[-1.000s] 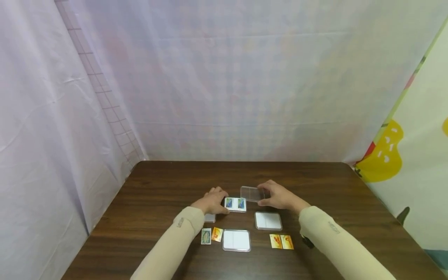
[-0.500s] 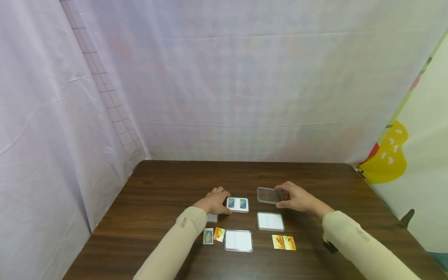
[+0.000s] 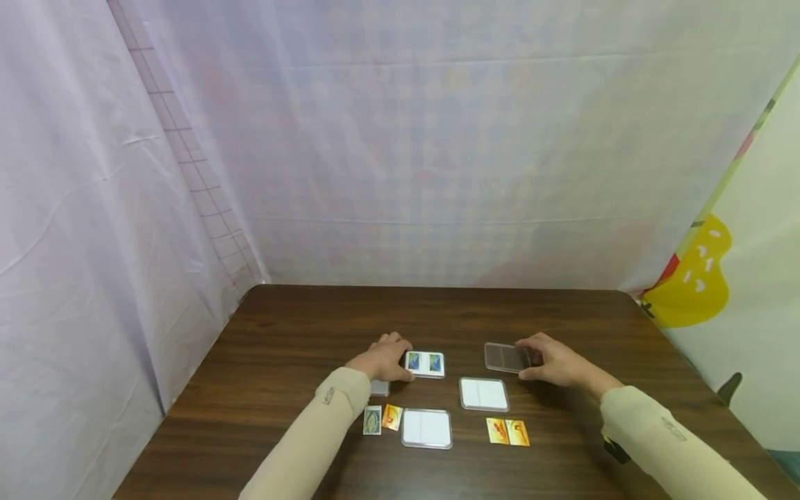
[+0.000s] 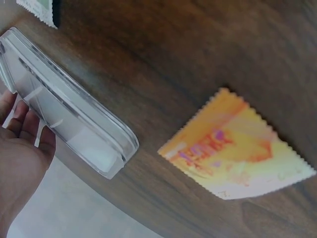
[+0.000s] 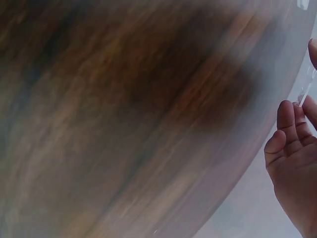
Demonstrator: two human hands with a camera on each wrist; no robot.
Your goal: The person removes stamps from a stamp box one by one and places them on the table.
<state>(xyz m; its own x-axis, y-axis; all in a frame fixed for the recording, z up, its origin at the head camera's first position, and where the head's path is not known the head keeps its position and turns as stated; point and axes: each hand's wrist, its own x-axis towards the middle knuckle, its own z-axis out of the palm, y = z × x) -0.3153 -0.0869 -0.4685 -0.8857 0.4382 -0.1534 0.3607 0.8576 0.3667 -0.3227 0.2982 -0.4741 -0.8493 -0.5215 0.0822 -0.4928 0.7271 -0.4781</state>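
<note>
My left hand [image 3: 384, 359] is at the left end of a clear case [image 3: 426, 364] that bears two blue-green stamps; thumb and fingers hold it from two sides. Partly hidden under that hand is another clear case [image 3: 380, 387], its white inside showing. Farther right, my right hand [image 3: 555, 361] pinches the right end of a transparent lid [image 3: 502, 356], low over the table or on it. The right wrist view catches only a sliver of the lid [image 5: 307, 90] between the fingers.
Nearer on the table [image 3: 300, 319] lie two clear cases with white insides, one in the middle [image 3: 484, 394] and one in front [image 3: 426, 428]. A green stamp [image 3: 371, 420] and an orange stamp [image 3: 392, 417] lie left, two orange stamps [image 3: 507, 431] right.
My right hand has carried the transparent lid to the right, away from the stamp case, and lowered it slightly. The left hand has kept its place at the stamp case.
</note>
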